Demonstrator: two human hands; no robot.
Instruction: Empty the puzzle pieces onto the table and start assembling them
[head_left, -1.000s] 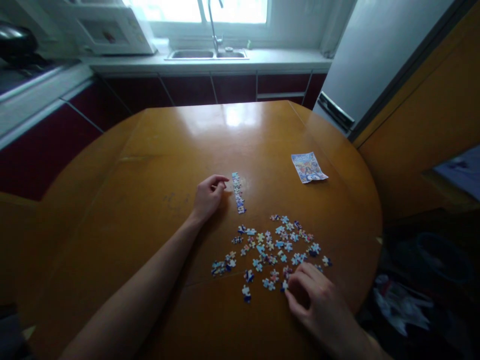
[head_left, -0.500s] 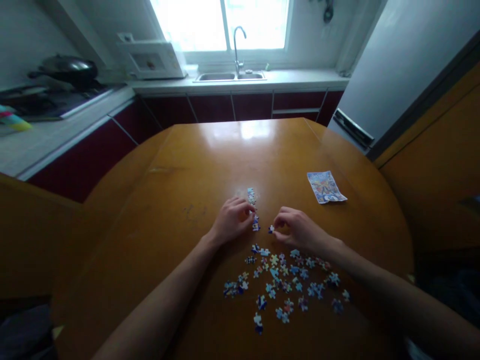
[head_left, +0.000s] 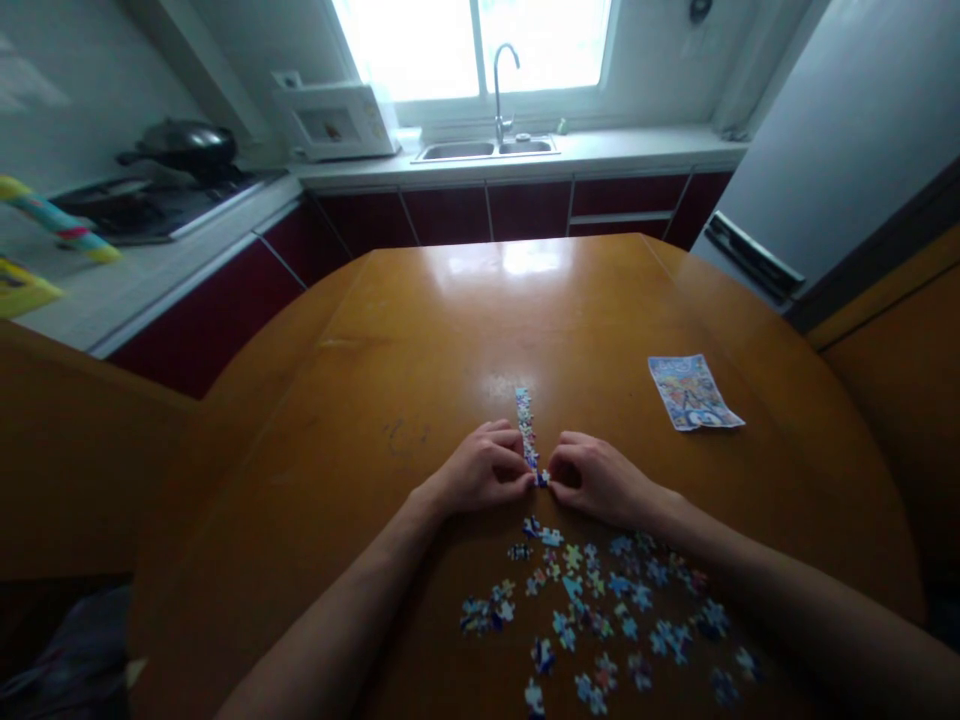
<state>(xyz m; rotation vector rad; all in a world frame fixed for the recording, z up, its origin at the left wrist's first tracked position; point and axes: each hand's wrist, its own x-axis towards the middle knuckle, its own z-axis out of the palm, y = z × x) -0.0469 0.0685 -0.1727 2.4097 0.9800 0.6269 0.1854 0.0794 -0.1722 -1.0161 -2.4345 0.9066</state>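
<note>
A narrow strip of joined jigsaw pieces (head_left: 524,415) lies on the wooden table, running away from me. At its near end, my left hand (head_left: 487,468) pinches the strip's edge between thumb and fingertips. Facing it from the right, my right hand (head_left: 598,482) has a white and dark blue puzzle piece (head_left: 544,479) between thumb and forefinger. That piece sits right against the strip's lower end; whether the two interlock is too small to tell. Nearer to me, many loose puzzle pieces (head_left: 602,625) are scattered, some partly under my right forearm.
A creased picture sheet (head_left: 694,392) lies on the table (head_left: 420,330) to the right. Beyond the table stand a counter with a sink (head_left: 457,151), a microwave (head_left: 337,122), a stove with a pan (head_left: 180,145), and a refrigerator (head_left: 832,140).
My right hand has brought its puzzle piece leftward to the strip's near end. My left hand has slid down to that end, uncovering more of the strip. The view has shifted slightly left.
</note>
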